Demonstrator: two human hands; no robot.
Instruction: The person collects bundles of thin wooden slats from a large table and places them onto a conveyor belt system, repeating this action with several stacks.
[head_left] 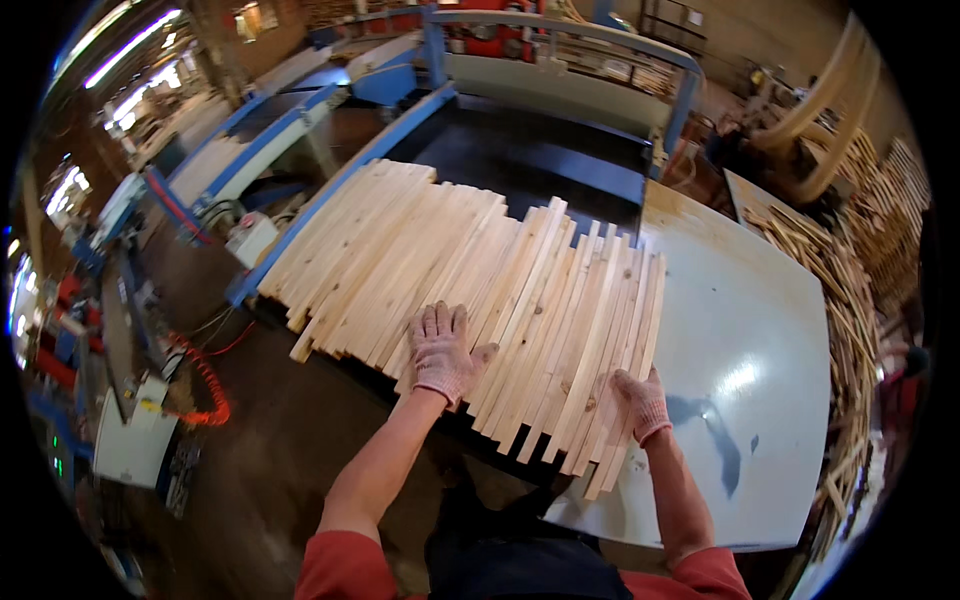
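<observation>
Many pale wooden slats (430,250) lie side by side in one layer, their ends uneven, across a black machine bed and partly over a grey metal table (745,330). My left hand (445,352), in a light, dusty work glove, rests flat on top of them near their close ends, fingers spread. At the right edge of the layer is my right hand (640,402), in a matching glove. Its thumb lies over the outermost slats and its fingers bend along their outer side, partly hidden.
A blue machine frame (570,25) arches over the far end of the black bed (520,150). Piled wood strips (850,300) stand along the right. At the left are a white control box (135,435), a coiled orange hose (205,390) and a second blue-edged conveyor (265,140).
</observation>
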